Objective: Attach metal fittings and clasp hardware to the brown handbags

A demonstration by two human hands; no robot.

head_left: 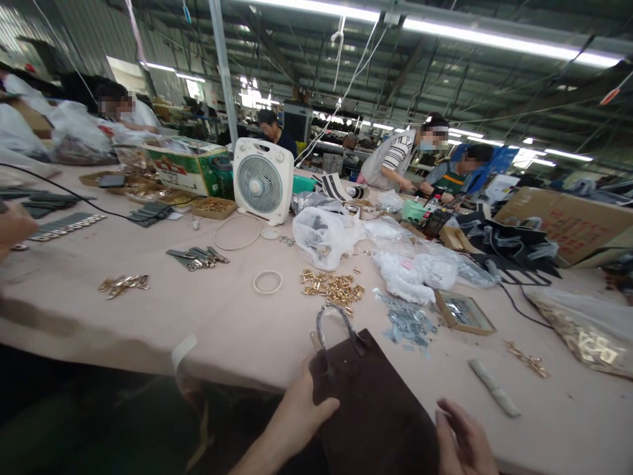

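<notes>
My left hand (pixel 301 410) grips the left edge of a dark brown bag (pixel 370 402) with a looped handle (pixel 332 323), its thumb lying over the front. The bag rests at the near edge of the table (pixel 148 310). At the bag's right side is my right hand (pixel 465 441), fingers loosely curled; whether it grips the bag is unclear. Just beyond the bag lie a heap of gold metal clasps (pixel 333 287) and a scatter of small silver pieces (pixel 408 323).
A white box fan (pixel 263 179) stands mid-table beside clear plastic bags (pixel 326 234), a white ring (pixel 268 282), gold parts (pixel 123 285), grey straps (pixel 198 257) and a small tray (pixel 465 312). A cardboard box (pixel 568 224) sits far right. Several people work along the far side.
</notes>
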